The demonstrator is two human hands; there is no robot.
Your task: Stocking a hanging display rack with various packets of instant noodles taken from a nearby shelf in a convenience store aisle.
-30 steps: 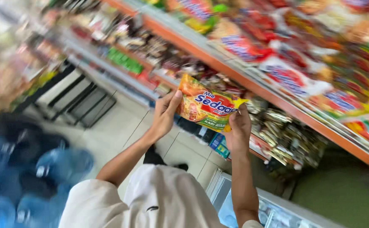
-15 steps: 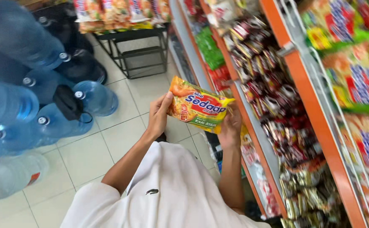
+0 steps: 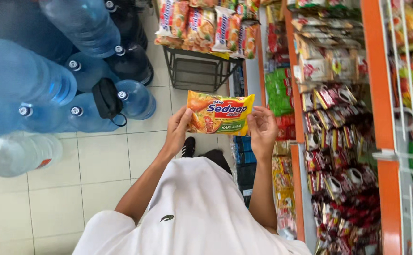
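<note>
Head view: both hands clamped on noodle packet, left hand at one end, right hand at other | held flat above tiled floor, beside orange shelving, water jugs opposite.

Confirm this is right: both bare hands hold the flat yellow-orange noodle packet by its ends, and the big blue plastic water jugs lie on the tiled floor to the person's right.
Not quite. In the head view the big blue plastic water jugs lie to the person's left, not right. The rest holds: the left hand and right hand hold the flat yellow-orange noodle packet by its ends.
</note>
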